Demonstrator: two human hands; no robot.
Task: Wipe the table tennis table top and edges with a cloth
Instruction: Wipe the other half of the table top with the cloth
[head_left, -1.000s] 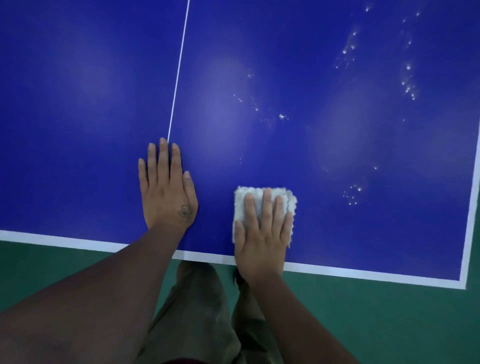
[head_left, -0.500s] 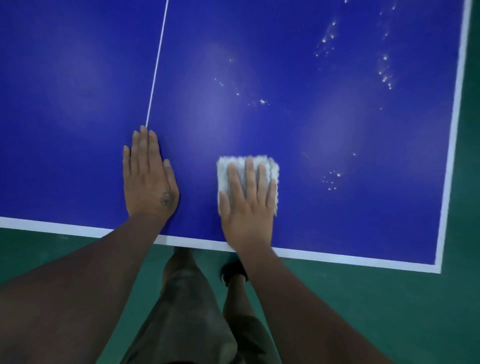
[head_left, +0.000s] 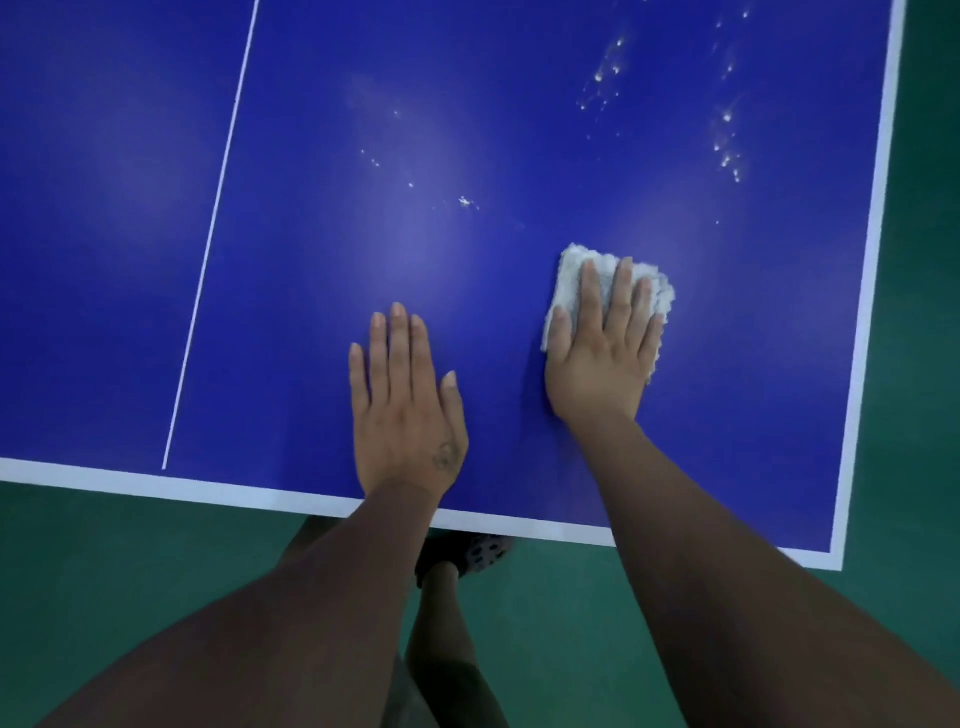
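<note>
The blue table tennis table (head_left: 467, 130) fills the upper view, with white border lines along its near and right edges. A folded white cloth (head_left: 571, 275) lies flat on the top near the right corner. My right hand (head_left: 602, 353) presses on it with straight, spread fingers. My left hand (head_left: 405, 405) rests flat on the bare blue surface to the left of the cloth, near the front edge. Scattered white droplets (head_left: 602, 78) speckle the top beyond the cloth.
A thin white centre line (head_left: 213, 249) runs away from the near edge at the left. The table's right corner (head_left: 836, 564) sits at lower right. Green floor (head_left: 130, 561) surrounds the table, and my leg and shoe (head_left: 480, 556) stand under the near edge.
Both hands have shifted right along the table, away from the centre line and toward the right corner. The right hand slid the cloth farther from the near edge.
</note>
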